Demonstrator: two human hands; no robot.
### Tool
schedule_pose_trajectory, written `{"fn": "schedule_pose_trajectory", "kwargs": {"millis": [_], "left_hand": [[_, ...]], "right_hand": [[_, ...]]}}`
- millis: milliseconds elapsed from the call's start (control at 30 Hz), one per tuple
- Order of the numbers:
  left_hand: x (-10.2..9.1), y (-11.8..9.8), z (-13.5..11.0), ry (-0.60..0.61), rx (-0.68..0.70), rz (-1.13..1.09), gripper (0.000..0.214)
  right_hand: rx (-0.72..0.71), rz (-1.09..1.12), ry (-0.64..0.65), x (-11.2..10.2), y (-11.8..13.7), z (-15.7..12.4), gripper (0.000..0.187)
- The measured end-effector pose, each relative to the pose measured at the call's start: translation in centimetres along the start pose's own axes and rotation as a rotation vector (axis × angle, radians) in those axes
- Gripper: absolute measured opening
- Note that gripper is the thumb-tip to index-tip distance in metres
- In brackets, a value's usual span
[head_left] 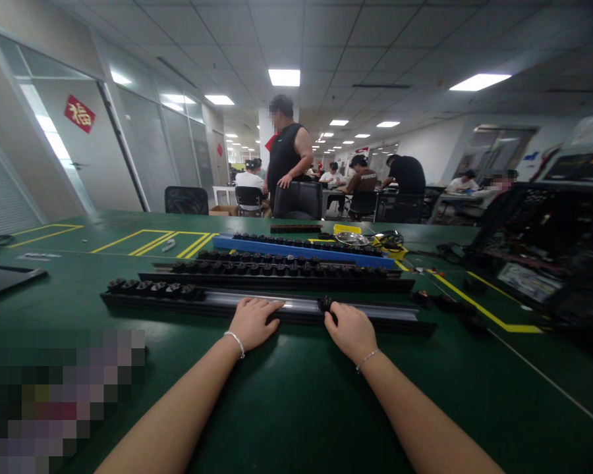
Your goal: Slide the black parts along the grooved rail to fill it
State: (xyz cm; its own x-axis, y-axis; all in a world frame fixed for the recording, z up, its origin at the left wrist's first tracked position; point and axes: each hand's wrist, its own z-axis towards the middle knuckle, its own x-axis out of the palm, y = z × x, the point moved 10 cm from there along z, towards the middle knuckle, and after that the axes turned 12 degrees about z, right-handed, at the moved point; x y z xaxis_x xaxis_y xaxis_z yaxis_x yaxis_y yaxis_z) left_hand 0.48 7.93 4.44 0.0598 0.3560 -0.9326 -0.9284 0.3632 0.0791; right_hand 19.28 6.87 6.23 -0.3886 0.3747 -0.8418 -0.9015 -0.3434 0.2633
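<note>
A long black rail [395, 325] with a shiny metal channel lies across the green table in front of me. Several small black round pieces [151, 289] are seated in a row at its left end. My left hand [251, 322] rests flat on the middle of the rail, fingers stretched out. Farther right, my right hand [350, 329] has its fingers closed around a single small black piece [325, 303] in the channel; the fingers partly cover it.
Behind lie more black rails filled with pieces [257, 268] and a blue rail [301, 251]. A metal dish [352, 238] and yellow tray [390, 247] sit farther back. Open electronic equipment [528, 263] stands at right. A person [289, 155] stands behind a chair [298, 199].
</note>
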Motion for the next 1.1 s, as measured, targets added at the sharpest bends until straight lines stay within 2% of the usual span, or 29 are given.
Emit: {"fn": "schedule_pose_trajectory", "kwargs": {"millis": [133, 367, 467, 567, 733, 1100], "left_hand": [[0.0, 0.0, 0.0, 0.000, -0.004, 0.002, 0.038], [0.0, 0.0, 0.0, -0.013, -0.007, -0.001, 0.036], [0.0, 0.0, 0.0, -0.023, -0.005, 0.002, 0.036], [0.0, 0.1, 0.0, -0.029, -0.004, 0.000, 0.036], [0.0, 0.0, 0.0, -0.031, -0.003, -0.007, 0.036], [0.1, 0.1, 0.0, -0.003, -0.017, -0.011, 0.036]], "right_hand": [[0.044, 0.017, -0.081, -0.6, -0.5, 0.0, 0.022], [0.261, 0.120, -0.173, -0.4, -2.7, 0.4, 0.022], [0.251, 0.138, -0.263, -0.9, -2.6, 0.3, 0.033], [0.209, 0.166, -0.237, -0.7, -2.1, 0.4, 0.030], [0.241, 0.212, -0.171, -0.3, -2.2, 0.6, 0.024], [0.266, 0.191, -0.189, -0.6, -2.6, 0.4, 0.028]]}}
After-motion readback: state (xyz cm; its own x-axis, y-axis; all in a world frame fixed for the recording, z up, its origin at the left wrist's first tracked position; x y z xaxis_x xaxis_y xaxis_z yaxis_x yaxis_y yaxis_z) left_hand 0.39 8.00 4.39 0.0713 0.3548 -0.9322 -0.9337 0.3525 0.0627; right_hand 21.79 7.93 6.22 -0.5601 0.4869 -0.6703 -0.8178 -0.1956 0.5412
